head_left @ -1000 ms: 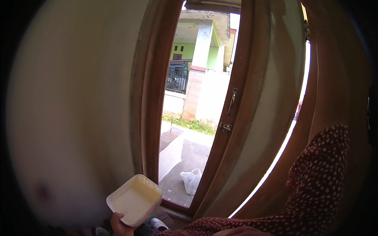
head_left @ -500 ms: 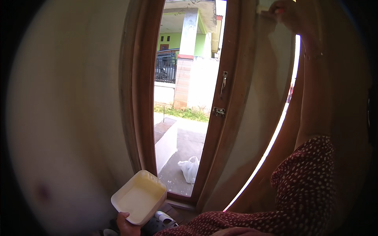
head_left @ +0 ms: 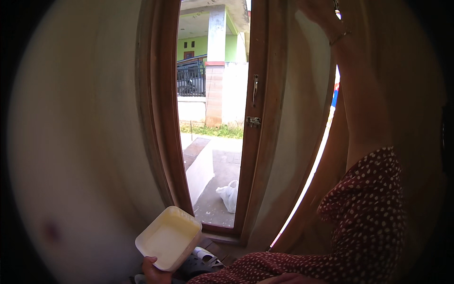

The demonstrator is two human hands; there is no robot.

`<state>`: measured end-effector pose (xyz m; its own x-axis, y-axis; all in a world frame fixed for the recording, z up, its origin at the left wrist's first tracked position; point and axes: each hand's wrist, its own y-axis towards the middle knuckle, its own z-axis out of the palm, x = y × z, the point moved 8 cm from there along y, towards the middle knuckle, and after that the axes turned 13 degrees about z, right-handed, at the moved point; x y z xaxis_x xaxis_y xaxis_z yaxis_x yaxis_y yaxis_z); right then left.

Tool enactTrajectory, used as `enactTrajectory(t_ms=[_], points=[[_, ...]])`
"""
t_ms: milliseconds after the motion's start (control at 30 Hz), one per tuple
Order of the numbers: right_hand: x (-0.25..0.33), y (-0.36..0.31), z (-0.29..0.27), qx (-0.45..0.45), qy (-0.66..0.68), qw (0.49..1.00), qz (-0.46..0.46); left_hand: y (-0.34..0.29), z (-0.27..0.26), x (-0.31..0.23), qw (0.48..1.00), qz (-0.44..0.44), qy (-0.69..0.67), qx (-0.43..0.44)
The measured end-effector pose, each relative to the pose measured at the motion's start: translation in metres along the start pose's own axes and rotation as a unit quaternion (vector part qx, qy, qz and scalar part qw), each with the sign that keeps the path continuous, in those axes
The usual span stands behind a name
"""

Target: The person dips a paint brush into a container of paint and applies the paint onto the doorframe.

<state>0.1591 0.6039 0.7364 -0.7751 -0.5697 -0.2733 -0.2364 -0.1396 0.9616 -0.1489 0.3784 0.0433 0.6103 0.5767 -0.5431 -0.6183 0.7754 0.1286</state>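
My left hand [head_left: 156,272] grips the near corner of a rectangular, cream-coloured plastic tub [head_left: 188,248], with the thumb over its rim. The tub is tilted so its pale yellow inside shows; I cannot tell whether a thin layer of liquid lies in it. My right arm is raised high, and my right hand [head_left: 318,13] is at the upper edge against a pale wall strip [head_left: 302,94] beside the door frame. The upper edge cuts off its fingers; a moment ago they were closed around something small with an orange-red part.
A brown wooden frame [head_left: 257,165] with a metal handle [head_left: 256,90] and a latch [head_left: 253,122] surrounds a view outdoors. Outside, a white plastic bag [head_left: 228,196] sits on the paving near a low white wall [head_left: 202,173]. A pale wall [head_left: 94,118] rises at left.
My right hand has moved left and up along the wall strip, partly out of the picture. The view has shifted slightly; my left hand still holds the tub.
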Motion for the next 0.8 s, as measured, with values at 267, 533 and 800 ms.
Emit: enactTrajectory(t_ms=[267,533,800], points=[[0.067,-0.192,-0.028,0.298,0.117,0.919,0.229,-0.012,0.006,-0.018,0.999,0.022,-0.006,-0.028],[0.043,-0.054,-0.079,-0.087,0.215,0.970,0.067,-0.035,-0.010,-0.036,1.000,0.022,0.007,-0.015],[0.063,-0.033,-0.101,0.041,-0.012,0.997,0.067,-0.117,-0.065,-0.066,0.999,0.002,0.017,-0.033]])
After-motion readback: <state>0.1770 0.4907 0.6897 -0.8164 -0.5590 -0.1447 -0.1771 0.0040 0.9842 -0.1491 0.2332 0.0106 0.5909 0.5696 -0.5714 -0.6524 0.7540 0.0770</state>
